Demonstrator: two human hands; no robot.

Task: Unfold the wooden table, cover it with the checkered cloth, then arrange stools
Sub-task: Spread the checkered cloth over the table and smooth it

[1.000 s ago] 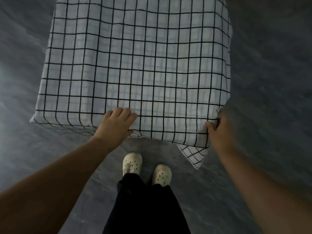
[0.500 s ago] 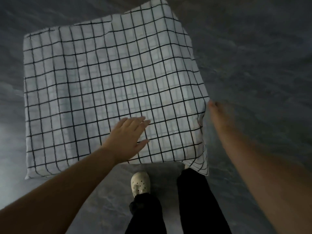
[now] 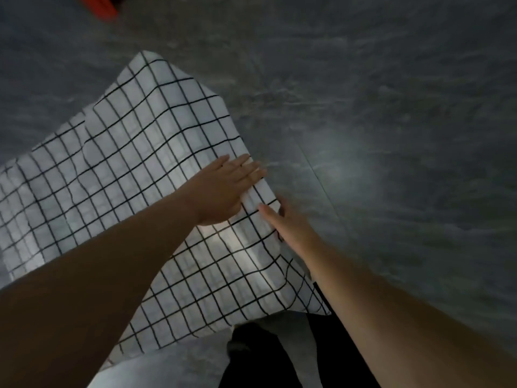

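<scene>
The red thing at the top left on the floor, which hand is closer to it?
Left. The left hand lies flat on the checkered cloth, toward the red object; the right hand is farther, at the cloth's right edge.

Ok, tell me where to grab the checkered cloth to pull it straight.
Pinch the checkered cloth at its overhanging right edge, coming from the right side beside the right hand. That hem droops free below the tabletop, while the left hand lies flat on top, likely pinning it.
</scene>
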